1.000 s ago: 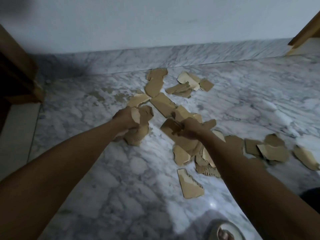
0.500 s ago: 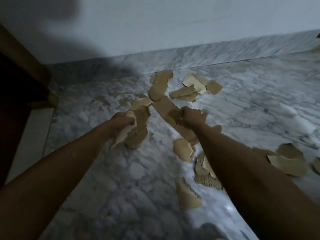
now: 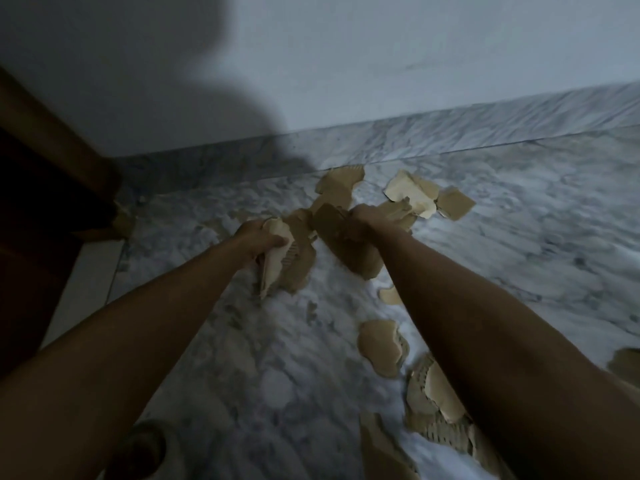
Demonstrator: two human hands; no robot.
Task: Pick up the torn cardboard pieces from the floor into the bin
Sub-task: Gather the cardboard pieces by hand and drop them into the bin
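Torn brown cardboard pieces lie scattered on the marble floor (image 3: 519, 237). My left hand (image 3: 256, 237) is closed around a bundle of cardboard pieces (image 3: 287, 261) that hangs below it. My right hand (image 3: 363, 220) grips a long brown cardboard piece (image 3: 349, 247) that slants down toward me. Just beyond my right hand lie pale and brown scraps (image 3: 415, 195) near the skirting. More pieces (image 3: 381, 348) rest on the floor beside my right forearm, partly hidden by it. No bin is in view.
A white wall and marble skirting (image 3: 485, 126) close off the far side. Dark wooden furniture (image 3: 45, 188) stands at the left. A dark round object (image 3: 138, 448) sits at the bottom left. A shadow covers the upper left.
Both hands have moved farther from me toward the wall, still holding their cardboard. The view has moved forward and grown darker; my right hand now reaches the far scraps.
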